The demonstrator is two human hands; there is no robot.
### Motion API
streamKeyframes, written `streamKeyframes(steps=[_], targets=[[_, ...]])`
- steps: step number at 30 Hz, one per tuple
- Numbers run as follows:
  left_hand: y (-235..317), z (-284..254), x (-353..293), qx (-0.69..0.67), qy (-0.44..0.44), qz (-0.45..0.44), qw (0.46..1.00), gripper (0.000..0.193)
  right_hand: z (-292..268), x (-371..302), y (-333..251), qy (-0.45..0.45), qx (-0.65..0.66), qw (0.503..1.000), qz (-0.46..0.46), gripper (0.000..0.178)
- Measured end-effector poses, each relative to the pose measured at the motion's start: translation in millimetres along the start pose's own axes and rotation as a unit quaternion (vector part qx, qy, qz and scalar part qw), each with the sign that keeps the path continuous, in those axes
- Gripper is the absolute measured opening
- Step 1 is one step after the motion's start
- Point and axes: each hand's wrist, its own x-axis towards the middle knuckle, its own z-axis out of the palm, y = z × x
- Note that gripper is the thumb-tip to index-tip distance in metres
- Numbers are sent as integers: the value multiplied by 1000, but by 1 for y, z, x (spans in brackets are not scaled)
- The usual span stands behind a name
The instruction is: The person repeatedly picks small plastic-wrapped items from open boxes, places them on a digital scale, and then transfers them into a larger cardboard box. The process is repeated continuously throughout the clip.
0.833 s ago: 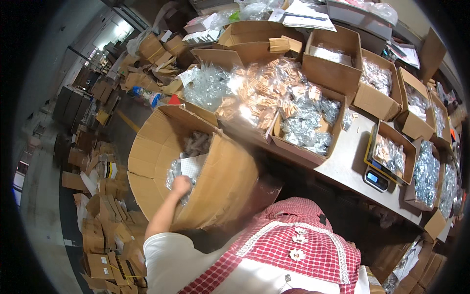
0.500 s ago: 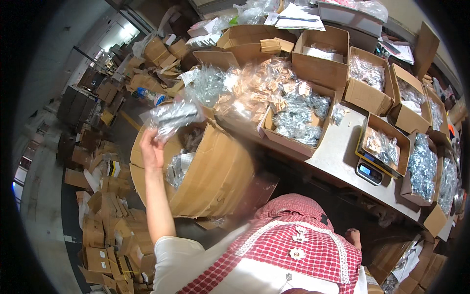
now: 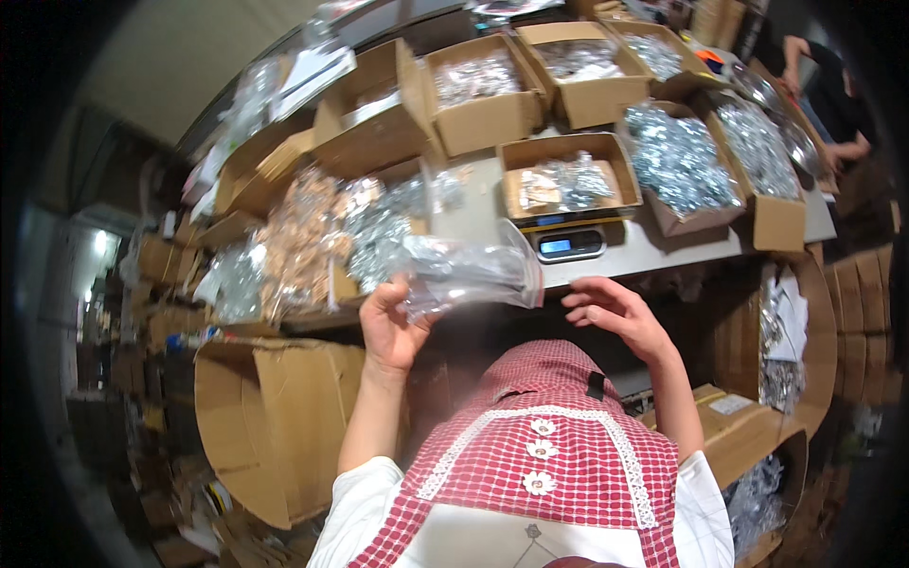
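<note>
My left hand [image 3: 394,327] is closed on one end of a transparent plastic bag [image 3: 466,273], held up in front of my chest at the table's near edge. Some dark or metallic content shows inside, too blurred to name. Just beyond the bag's other end is my right hand [image 3: 617,318], fingers apart and holding nothing. A digital scale [image 3: 571,246] with a lit display sits on the table behind the bag. On it rests an open cardboard box [image 3: 566,205] containing small bagged pieces, some wooden and some metallic.
Bagged wooden pieces [image 3: 301,232] are heaped at the table's left. Open boxes of bagged metal parts [image 3: 677,156] line the back and right. A large carton [image 3: 289,417] stands at lower left, another [image 3: 743,431] at lower right. Another person [image 3: 833,99] is at the far right.
The view has swung right. My left hand has brought the bag from over the large carton to in front of the scale. My right hand has risen from my side toward the bag.
</note>
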Motion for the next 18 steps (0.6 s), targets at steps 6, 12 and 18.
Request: streamKeyframes(steps=[6,12,18], targets=[[-61,15,47,2,-26,-123,992,20,17,18,-16,55,-20,995,-77,53],[-42,25,109,233,-82,-142,959,3,-2,55,-43,239,-64,967,-62,22],[-27,52,157,269,-144,-34,952,13,-45,105,-78,290,-39,950,-113,19]])
